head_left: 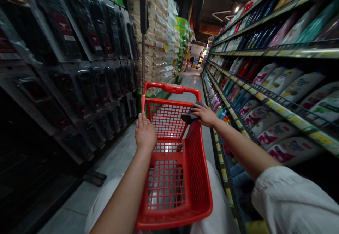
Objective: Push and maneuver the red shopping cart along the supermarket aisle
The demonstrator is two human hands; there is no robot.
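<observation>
A red plastic shopping basket with grid-like openings stands before me, between my legs. Its red carry handle is raised at the far end. My left hand is on the left rim, fingers together and pointing forward; the thumb is hidden. With my right hand I press a dark grey cloth onto the far right corner of the rim, fingers closed over it. A thin metal rod with a black grip rises at the basket's far left corner.
Dark packaged goods hang on a rack at the left. Behind them rise stacked wrapped packs. Shelves of bottles line the right side closely. The grey tiled floor runs down a narrow aisle, with someone blurred far off.
</observation>
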